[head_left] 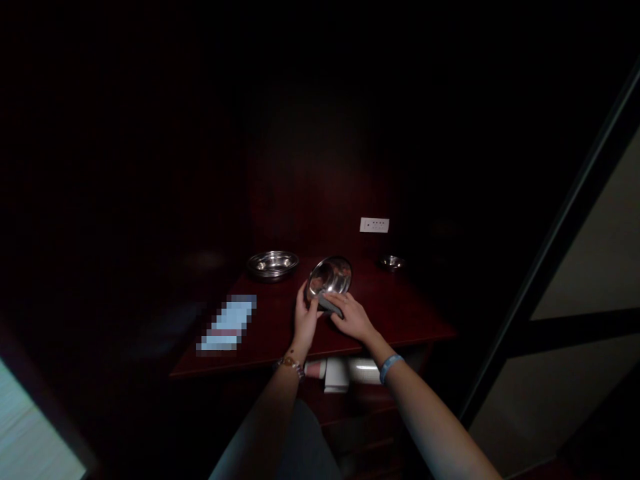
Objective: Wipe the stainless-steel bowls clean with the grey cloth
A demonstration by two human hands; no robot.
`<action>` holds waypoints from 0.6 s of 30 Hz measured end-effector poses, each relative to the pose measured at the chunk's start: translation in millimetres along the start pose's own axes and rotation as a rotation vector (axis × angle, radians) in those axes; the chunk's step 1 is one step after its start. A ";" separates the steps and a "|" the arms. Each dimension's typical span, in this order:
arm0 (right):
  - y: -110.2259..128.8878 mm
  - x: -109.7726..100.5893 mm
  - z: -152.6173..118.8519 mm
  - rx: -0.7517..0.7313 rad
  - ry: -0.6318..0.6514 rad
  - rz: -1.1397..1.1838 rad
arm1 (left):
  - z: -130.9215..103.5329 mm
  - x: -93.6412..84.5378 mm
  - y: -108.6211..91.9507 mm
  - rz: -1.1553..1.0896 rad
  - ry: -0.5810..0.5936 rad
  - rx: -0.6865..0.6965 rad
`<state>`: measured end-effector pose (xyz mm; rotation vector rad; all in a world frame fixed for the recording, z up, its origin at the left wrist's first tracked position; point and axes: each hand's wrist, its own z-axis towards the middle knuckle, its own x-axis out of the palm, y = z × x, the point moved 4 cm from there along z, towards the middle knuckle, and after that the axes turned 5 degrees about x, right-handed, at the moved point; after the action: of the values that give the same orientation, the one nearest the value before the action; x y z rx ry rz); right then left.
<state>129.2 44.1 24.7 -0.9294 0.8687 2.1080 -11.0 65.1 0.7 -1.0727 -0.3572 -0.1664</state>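
A shiny steel bowl [340,272] is tilted on its side above the dark red table [280,320], its hollow facing me. My left hand [304,317] grips the bowl by its left lower rim, fingers partly hidden behind it. Pressed against the bowl's near edge is a grey cloth [330,305], closed under the fingers of my right hand [356,319]. A beaded bracelet circles my left wrist, and a blue band is on my right.
Stacked steel plates [273,265] stand at the back left, a small steel bowl [392,263] at the back right. A blurred-out light rectangle [229,325] lies near the left edge. A white socket panel [375,225] is on the wall. White items [337,377] sit on the shelf below.
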 end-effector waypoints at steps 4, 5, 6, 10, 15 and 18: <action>-15.7 -2.5 -0.2 0.111 -0.083 0.281 | -0.3 -2.6 0.2 0.011 -0.051 -0.028; -23.8 -3.9 -0.4 0.178 -0.164 0.354 | -0.1 -3.3 0.5 0.000 -0.066 -0.036; -32.7 -5.4 -1.2 0.246 -0.267 0.416 | 0.1 -3.9 0.8 -0.014 -0.081 -0.043; -66.2 -5.7 -10.2 0.585 -0.621 0.469 | 0.7 -5.3 0.6 -0.052 -0.106 -0.061; -80.3 5.8 -12.4 0.737 -0.602 0.548 | 0.6 -6.6 1.1 -0.077 -0.111 -0.064; -78.6 11.8 -5.8 0.668 -0.538 0.720 | 0.6 -5.3 2.0 -0.079 -0.089 -0.067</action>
<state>185.9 86.8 -11.3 0.3450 1.6009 2.1847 -15.5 66.4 -2.6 -1.1352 -0.4767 -0.2027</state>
